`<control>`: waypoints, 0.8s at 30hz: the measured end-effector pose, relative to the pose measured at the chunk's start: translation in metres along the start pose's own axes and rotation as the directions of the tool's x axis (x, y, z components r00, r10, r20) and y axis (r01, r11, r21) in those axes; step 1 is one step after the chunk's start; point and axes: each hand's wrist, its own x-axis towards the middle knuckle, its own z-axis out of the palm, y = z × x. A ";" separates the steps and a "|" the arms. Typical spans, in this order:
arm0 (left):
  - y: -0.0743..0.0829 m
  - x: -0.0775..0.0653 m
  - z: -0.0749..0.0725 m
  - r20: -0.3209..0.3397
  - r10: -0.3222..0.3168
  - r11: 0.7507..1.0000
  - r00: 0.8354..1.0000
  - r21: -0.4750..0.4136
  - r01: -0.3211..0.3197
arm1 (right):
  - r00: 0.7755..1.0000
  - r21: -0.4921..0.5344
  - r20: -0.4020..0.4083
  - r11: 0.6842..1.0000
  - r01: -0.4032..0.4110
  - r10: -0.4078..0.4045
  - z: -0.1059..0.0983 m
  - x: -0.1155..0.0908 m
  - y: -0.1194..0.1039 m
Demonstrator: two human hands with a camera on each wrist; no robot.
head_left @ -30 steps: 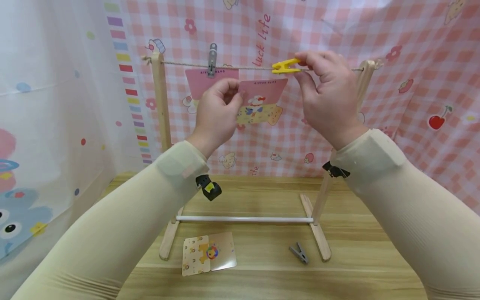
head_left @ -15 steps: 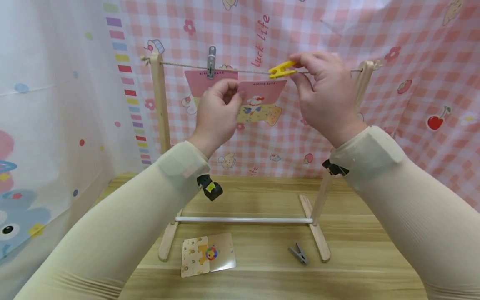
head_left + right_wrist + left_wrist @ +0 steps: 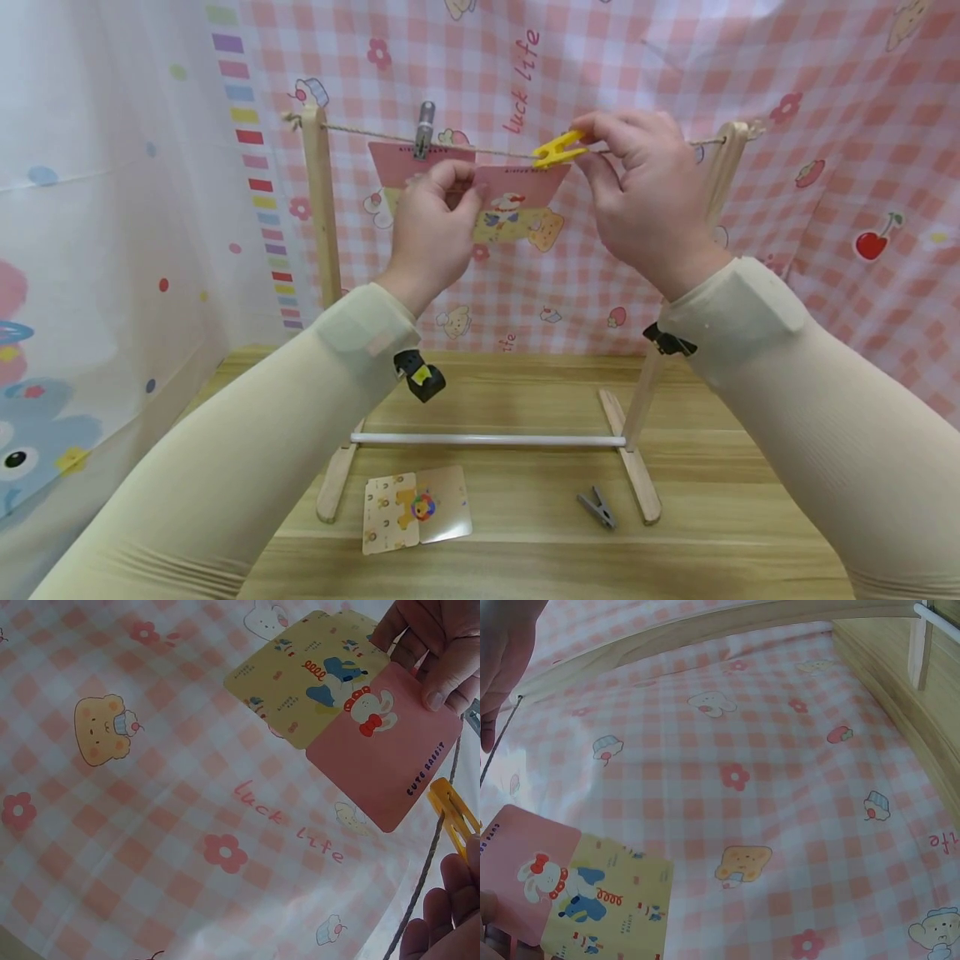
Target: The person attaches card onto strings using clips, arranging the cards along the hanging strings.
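My left hand [image 3: 435,229] pinches a pink and yellow rabbit card [image 3: 525,187] by its upper left corner, just below the rope [image 3: 495,153]. Between the thumb and fingers of my right hand [image 3: 652,196] is a yellow clothespin [image 3: 576,139], its tip at the rope and at the card's top edge. In the right wrist view the clothespin [image 3: 448,802] overlaps the rope, close beside the lettered edge of the card [image 3: 356,761]. To the left, a similar card [image 3: 390,162] hangs from the rope by a grey clothespin [image 3: 424,132], partly hidden by my left hand.
The rope runs between two posts [image 3: 321,208] of a wooden stand joined low down by a white rod [image 3: 487,439]. On the table [image 3: 540,567] lie a beige lion card [image 3: 393,512] and another grey clothespin [image 3: 597,507]. A checked pink curtain [image 3: 570,275] hangs behind.
My right hand has moved the yellow clothespin left and down to the held card's top edge. The rope sags lower there, and the hanging grey clothespin has shifted slightly down. My left hand stays nearly still.
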 end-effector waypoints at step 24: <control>-0.004 -0.002 0.001 0.015 -0.011 1.000 1.000 0.023 0.011 | 0.998 0.019 0.032 0.998 0.056 -0.056 0.005 -0.007 0.001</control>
